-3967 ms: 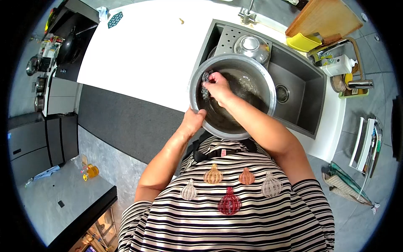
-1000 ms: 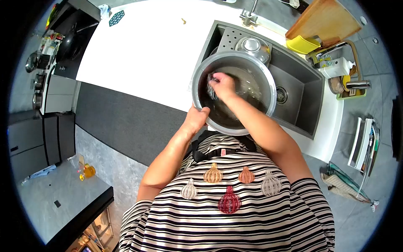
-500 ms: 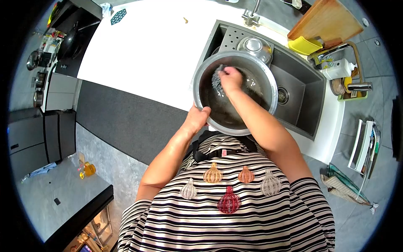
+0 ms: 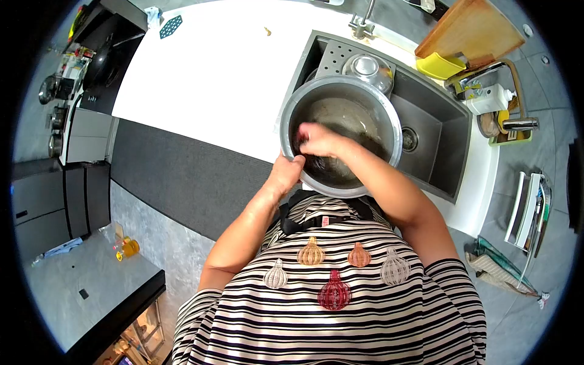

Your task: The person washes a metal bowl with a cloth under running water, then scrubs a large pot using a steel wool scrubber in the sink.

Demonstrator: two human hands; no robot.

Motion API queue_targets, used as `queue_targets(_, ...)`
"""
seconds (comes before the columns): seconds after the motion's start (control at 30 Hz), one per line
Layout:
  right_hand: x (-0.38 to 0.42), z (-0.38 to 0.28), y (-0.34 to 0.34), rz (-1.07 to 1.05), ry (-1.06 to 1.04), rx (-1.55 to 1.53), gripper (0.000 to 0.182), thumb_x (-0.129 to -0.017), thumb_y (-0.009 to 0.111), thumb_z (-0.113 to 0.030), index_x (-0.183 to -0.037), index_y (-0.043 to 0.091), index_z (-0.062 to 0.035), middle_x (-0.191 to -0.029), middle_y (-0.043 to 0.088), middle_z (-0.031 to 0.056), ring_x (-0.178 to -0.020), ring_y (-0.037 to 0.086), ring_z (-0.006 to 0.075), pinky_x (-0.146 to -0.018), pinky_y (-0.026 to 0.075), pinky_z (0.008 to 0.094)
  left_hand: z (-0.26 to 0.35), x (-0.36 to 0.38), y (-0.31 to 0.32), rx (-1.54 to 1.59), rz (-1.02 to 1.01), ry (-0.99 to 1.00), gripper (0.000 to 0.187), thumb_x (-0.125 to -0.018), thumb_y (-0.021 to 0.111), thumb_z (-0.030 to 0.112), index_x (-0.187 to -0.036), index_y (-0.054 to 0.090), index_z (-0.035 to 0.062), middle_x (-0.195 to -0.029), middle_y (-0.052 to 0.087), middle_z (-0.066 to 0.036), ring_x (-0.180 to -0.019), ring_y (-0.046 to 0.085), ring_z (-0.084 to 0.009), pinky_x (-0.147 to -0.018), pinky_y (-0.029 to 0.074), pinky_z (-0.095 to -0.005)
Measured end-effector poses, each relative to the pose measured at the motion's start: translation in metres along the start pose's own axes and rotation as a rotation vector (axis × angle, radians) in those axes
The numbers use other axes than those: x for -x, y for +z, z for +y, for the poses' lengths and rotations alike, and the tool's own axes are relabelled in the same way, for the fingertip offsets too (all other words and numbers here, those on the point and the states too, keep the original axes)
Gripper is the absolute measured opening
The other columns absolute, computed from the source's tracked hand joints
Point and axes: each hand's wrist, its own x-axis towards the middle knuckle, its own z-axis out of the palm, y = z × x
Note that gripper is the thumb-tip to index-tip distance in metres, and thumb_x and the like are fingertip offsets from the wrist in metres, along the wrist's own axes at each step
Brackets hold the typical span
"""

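A large round metal basin [image 4: 340, 104] rests tilted at the front edge of the sink, its opening facing me. My left hand [image 4: 286, 172] grips its lower left rim, thumb on top and fingers out of sight underneath. Inside, my right hand [image 4: 319, 141] is closed and pressed against the left inner wall, slightly smeared by motion. The steel wool scourer it grips is mostly hidden beneath the fingers, with dark strands faintly showing. Streaks and bright reflections mark the basin's wet inner surface.
Under and right of the basin lies a grey sink [image 4: 426, 112] with a drain. A metal lid or bowl [image 4: 368, 68] stands behind the basin, near the faucet [image 4: 362, 28]. Wooden boards [image 4: 471, 31], a yellow container [image 4: 440, 66] and a white bottle [image 4: 490, 100] line the right side.
My right hand has moved down and left inside the basin, from the upper wall toward the left wall near my left hand. The left hand keeps its hold on the rim.
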Motion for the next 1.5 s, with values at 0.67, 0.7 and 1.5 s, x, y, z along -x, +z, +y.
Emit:
queue_targets(0.67,-0.01,0.007,-0.042,1.098,0.319,-1.03,0.028,-0.083,0.062,-0.019,-0.102,0.044,-0.0107,-0.091,0.054,0.0064,-0.077,0.055,0.0187,-0.055,0.048,0.0384,0.035,0.017,-0.003,0.057,-0.039,-0.149,0.037,-0.079,0.049,0.015,-0.11,0.05,-0.0058,-0.078,0.059,-0.01,-0.06,0.052,-0.0148,-0.051,0.044,-0.0276)
queue_targets(0.7,-0.024,0.052,-0.031,1.168,0.29,-0.642,0.03,-0.079,0.066,-0.022,-0.101,0.049,-0.0098,-0.1,0.055,0.0104,-0.088,0.057,0.0238,-0.068,0.049,0.0421,0.03,0.014,0.0,0.062,-0.043,-0.144,0.037,-0.079,0.049,0.015,-0.11,0.05,-0.0058,-0.078,0.059,-0.01,-0.06,0.052,-0.0148,-0.051,0.044,-0.0276)
queue_targets(1.5,-0.017,0.027,0.024,0.666,0.062,-0.155,0.027,-0.073,0.069,-0.01,-0.098,0.061,-0.0046,-0.092,0.063,0.0104,-0.082,0.06,0.0208,-0.075,0.048,0.0309,0.026,0.016,-0.003,0.058,-0.069,-0.174,0.052,-0.078,0.049,0.014,-0.126,0.039,0.0011,-0.095,0.061,-0.018,-0.085,0.06,-0.025,-0.074,0.048,-0.0327)
